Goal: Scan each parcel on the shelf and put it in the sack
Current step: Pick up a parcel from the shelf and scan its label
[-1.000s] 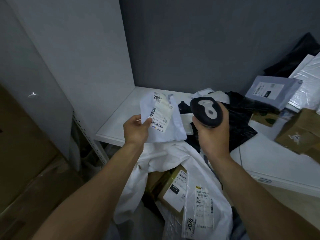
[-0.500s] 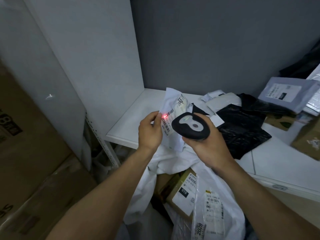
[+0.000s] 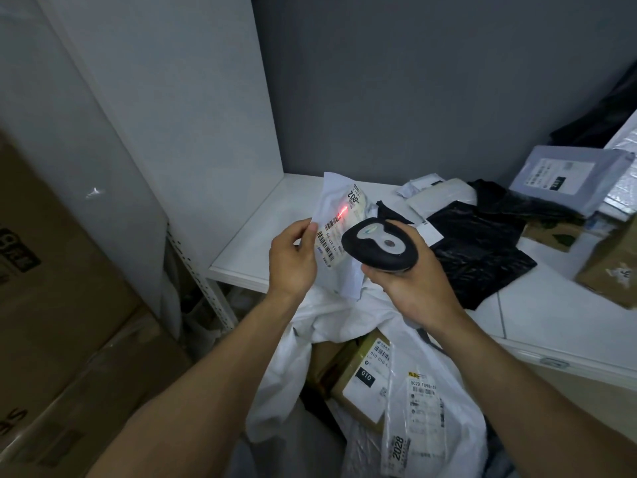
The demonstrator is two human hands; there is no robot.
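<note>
Left hand (image 3: 292, 257) pinches parcel (image 3: 339, 236) upright at shelf (image 3: 262, 236) edge, right hand (image 3: 410, 288) grips scanner (image 3: 379, 243) just right of it; sack (image 3: 344, 326) gapes directly below.

L hand (image 3: 292, 262) & R hand (image 3: 412, 291) bare; forearms (image 3: 213, 367) bare right to frame edge, both sides.

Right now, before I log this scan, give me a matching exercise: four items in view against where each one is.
1 white mailer
2 scanner
3 black bag
4 brown box

A lying on the shelf
B inside the sack
C gripped in the right hand
D held in the left hand, red beam on its label

Pairs: 1-D, 2-C, 3-A, 4-B
</note>
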